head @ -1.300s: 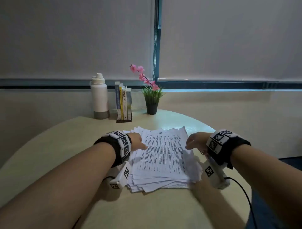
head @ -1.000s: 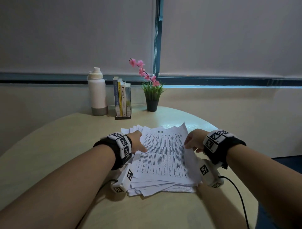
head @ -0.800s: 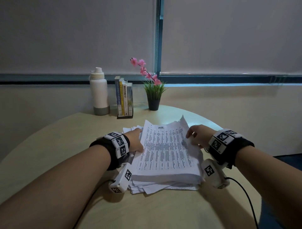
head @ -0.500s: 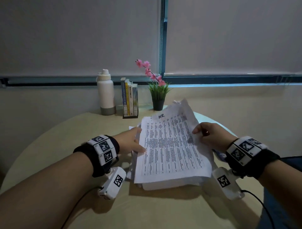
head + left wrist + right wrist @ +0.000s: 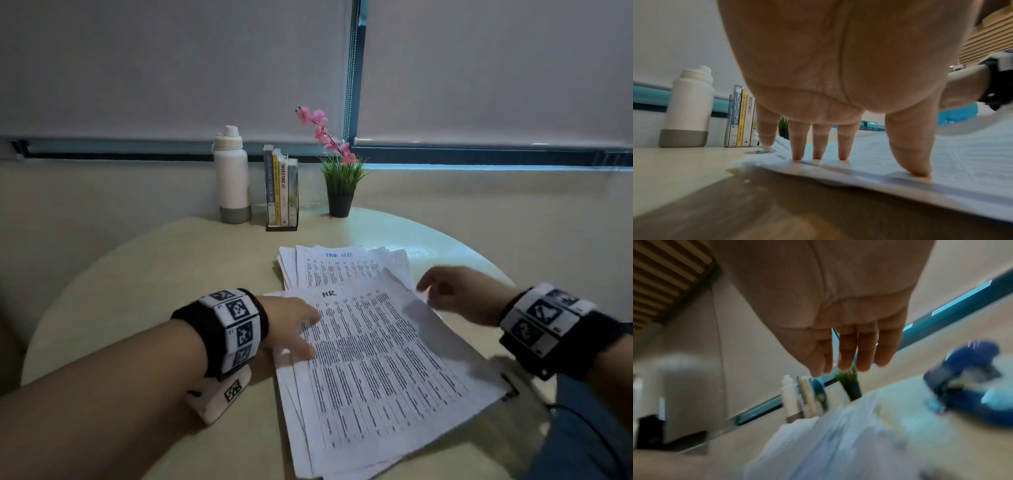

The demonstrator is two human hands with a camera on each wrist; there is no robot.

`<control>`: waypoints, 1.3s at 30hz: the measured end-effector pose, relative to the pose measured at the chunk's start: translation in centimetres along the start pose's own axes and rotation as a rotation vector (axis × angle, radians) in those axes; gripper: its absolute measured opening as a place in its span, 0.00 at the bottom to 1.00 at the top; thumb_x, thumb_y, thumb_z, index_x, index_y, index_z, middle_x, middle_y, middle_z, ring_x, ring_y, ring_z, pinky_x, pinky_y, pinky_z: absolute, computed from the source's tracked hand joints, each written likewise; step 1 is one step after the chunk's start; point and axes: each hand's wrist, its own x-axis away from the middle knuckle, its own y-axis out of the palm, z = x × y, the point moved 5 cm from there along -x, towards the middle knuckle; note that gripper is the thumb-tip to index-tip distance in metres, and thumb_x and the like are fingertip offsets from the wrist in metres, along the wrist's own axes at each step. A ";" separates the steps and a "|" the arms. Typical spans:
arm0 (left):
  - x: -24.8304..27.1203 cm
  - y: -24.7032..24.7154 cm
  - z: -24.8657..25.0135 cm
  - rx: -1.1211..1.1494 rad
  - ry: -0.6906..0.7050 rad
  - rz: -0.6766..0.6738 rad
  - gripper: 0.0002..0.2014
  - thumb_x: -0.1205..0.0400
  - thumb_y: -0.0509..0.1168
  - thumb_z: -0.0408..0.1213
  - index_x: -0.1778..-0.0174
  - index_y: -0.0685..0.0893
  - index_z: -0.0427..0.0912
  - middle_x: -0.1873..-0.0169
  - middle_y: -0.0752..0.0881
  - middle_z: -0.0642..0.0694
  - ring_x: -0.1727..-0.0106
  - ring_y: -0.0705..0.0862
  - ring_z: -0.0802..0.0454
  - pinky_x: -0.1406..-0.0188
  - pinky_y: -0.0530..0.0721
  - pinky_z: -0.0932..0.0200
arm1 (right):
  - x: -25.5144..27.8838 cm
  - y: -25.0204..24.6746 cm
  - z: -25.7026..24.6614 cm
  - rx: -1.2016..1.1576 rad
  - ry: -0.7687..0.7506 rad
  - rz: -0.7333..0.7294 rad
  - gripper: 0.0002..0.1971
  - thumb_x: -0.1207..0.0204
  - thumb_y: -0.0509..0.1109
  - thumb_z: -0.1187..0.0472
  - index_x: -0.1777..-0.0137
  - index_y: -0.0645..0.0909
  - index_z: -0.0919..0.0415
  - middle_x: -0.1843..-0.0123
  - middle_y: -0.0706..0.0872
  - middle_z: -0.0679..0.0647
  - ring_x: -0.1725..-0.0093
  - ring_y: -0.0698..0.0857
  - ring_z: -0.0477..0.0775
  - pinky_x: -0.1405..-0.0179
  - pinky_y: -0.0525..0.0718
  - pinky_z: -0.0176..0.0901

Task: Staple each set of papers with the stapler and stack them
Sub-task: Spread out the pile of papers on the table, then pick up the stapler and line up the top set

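White printed paper sheets marked "HR" (image 5: pixel 370 363) lie askew on the pale round wooden table (image 5: pixel 137 274), overlapping a second sheaf (image 5: pixel 335 267) behind. The left hand (image 5: pixel 291 325) presses straight fingertips (image 5: pixel 840 152) on their edge. The right hand (image 5: pixel 459 294) hovers, fingers relaxed, empty. A blurred blue stapler (image 5: pixel 966 382) sits right.

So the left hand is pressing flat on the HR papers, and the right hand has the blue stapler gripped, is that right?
Not quite. The left hand does press its straight fingers on the HR papers, but the right hand grips nothing. The right wrist view shows its fingers straight and bare in the air, with the blue stapler sitting apart on the table.
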 end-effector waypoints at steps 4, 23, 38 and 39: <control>-0.3 -0.3 0.1 -0.034 -0.027 0.001 0.36 0.22 0.66 0.58 0.19 0.63 0.54 0.21 0.66 0.51 0.22 0.68 0.49 0.24 0.69 0.47 | -3.0 -3.1 4.3 0.296 0.259 0.197 0.23 0.27 0.70 0.49 0.32 0.75 0.52 0.39 0.80 0.57 0.44 0.81 0.59 0.48 0.76 0.43; -1.0 0.0 1.3 -0.091 0.012 -0.019 0.37 0.21 0.64 0.58 0.17 0.57 0.56 0.17 0.57 0.54 0.20 0.63 0.50 0.22 0.66 0.46 | -4.3 -1.1 -5.0 0.084 -0.095 -0.010 0.19 0.19 0.59 0.63 0.29 0.65 0.56 0.51 0.85 0.61 0.57 0.81 0.59 0.55 0.75 0.45; -1.4 0.9 2.5 -0.225 -0.018 -0.040 0.50 0.30 0.64 0.71 0.19 0.58 0.44 0.23 0.65 0.42 0.25 0.69 0.43 0.28 0.73 0.43 | -4.8 6.7 -8.9 0.226 -0.011 -0.292 0.21 0.22 0.57 0.68 0.29 0.64 0.60 0.51 0.83 0.64 0.65 0.74 0.55 0.67 0.69 0.45; -1.4 1.3 2.5 -0.248 -0.020 -0.063 0.51 0.28 0.62 0.71 0.16 0.51 0.44 0.18 0.56 0.41 0.19 0.61 0.42 0.23 0.67 0.42 | -4.7 6.8 -9.0 0.249 -0.013 -0.280 0.20 0.21 0.56 0.67 0.29 0.63 0.59 0.46 0.84 0.65 0.62 0.76 0.57 0.65 0.70 0.44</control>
